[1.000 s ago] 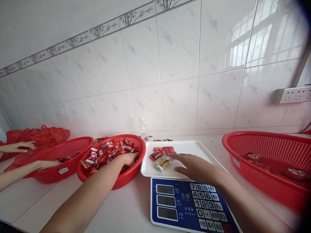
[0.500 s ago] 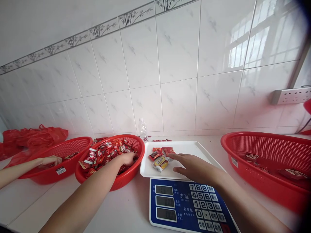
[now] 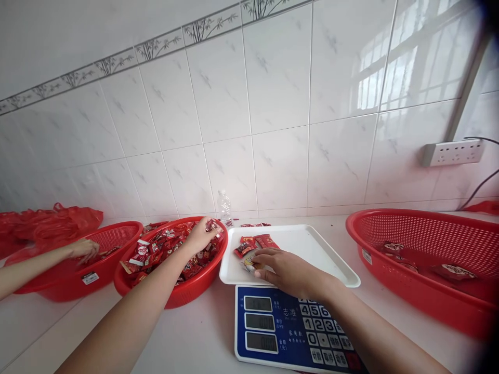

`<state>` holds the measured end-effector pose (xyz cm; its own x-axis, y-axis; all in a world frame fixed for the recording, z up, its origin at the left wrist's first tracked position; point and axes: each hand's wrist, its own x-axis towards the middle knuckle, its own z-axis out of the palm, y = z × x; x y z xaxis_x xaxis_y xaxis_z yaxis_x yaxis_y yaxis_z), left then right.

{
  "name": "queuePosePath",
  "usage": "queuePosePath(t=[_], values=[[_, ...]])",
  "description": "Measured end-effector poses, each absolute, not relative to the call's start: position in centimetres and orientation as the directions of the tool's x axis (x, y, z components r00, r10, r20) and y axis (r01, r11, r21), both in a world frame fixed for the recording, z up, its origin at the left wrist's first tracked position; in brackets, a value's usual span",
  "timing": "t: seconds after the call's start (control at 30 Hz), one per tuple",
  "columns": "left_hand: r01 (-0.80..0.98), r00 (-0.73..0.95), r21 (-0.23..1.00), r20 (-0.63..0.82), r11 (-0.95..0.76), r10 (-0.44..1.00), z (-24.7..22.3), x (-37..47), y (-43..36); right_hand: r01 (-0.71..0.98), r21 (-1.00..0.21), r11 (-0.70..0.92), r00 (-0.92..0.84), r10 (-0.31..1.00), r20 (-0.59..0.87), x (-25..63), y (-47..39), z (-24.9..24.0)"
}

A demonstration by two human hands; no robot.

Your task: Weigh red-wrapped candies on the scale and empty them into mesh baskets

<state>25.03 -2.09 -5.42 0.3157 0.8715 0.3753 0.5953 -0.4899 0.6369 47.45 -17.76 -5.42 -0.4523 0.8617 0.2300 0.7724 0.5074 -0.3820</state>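
A: Where is the left hand (image 3: 197, 239), and how do its fingers stand?
B: It is above the far right part of the middle red basket (image 3: 183, 298), its thumb and fingers closed on a red-wrapped sweet (image 3: 211, 225). Similar sweets fill the basket below.
A: And the right hand (image 3: 283, 267)?
B: Palm down over the white tray (image 3: 312, 249), its fingertips at a yellow packet (image 3: 248, 263), which they partly cover. Whether they grip it cannot be told. Red packets (image 3: 267, 241) lie just behind it on the tray.
A: What surrounds these?
B: The blue panel of a digital scale (image 3: 288, 327) lies on the tray's near side. At far left, a co-worker's hand (image 3: 83, 249) reaches into the left red basket (image 3: 66, 290); the right red basket (image 3: 421, 304) contains several packages. A clear plastic bottle (image 3: 224, 208) stands by the tiled wall (image 3: 276, 166).
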Motion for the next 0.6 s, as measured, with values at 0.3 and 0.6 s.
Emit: queuePosePath(t=[0.3, 0.6], values=[[0.587, 0.596, 0.426, 0.349, -0.688, 0.724, -5.7, 30.4, -5.2, 0.844, -0.398, 0.359, -0.305, 0.932, 0.195, 48.9, -17.8, -5.2], [0.621, 0.715, 0.384, 0.077, -0.683, 0.694, -7.0, 32.4, -7.4, 0.890, -0.347, 0.297, -0.257, 0.953, 0.158, 49.5, -17.8, -5.1]])
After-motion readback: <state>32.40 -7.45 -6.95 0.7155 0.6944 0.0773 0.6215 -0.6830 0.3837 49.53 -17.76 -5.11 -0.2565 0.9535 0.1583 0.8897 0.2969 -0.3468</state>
